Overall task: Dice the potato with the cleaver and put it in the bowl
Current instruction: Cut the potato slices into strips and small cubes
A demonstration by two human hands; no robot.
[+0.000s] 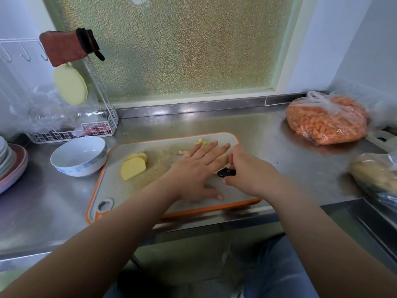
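A grey cutting board with an orange rim [120, 181] lies on the steel counter. My left hand [193, 173] lies flat with straight fingers over the board's middle, covering diced potato; a few yellow cubes [202, 143] show past the fingertips. My right hand [251, 173] grips the cleaver's black handle [225, 173]; the blade is hidden under my hands. Several potato slices [134, 165] are stacked on the board's left part. A white bowl with a blue pattern [79, 155] stands empty just left of the board.
A bag of orange carrot pieces [326, 119] sits at the back right, and another bag [373, 171] lies at the right edge. Stacked plates [10, 162] stand at far left. A white wire rack [86, 127] stands behind the bowl.
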